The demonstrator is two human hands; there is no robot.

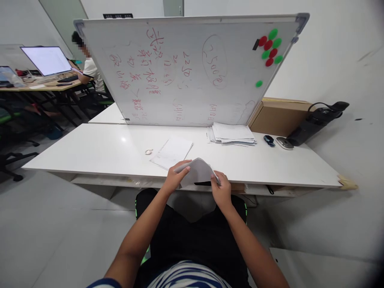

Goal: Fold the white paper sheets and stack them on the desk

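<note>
Striped shirt (189, 276) and black pants (192, 236) are closest to the camera, so yeah, seated right up against the near edge of the desk (105, 148). Held paper (199, 172) is up in the air just over that near edge, about mid-length, bowed upward in the middle. Looks like the bow comes from having both sides gripped and pushed in a bit. Can't tell if it's one sheet or several.

Left hand (176, 177) has its side pinched, thumb on top and the other fingers mostly out of sight underneath. Right hand (221, 190) is closed on the opposite side, fingers curled round the outer edge. Gripping only the sides probably leaves the middle free to flex.

Loose sheets (174, 150) lie flat and slanted just beyond the left hand, with a small whitish item (149, 152) off to their left, too small to make out. Paper stack (232, 134) sits near the far edge, right of centre, kinda untidy, in front of the whiteboard (192, 96), maybe put there to leave the near side free for the hands. Toward the right end of the desk: a cardboard box (277, 116), a mouse (284, 143) and a black bottle (315, 124).
</note>
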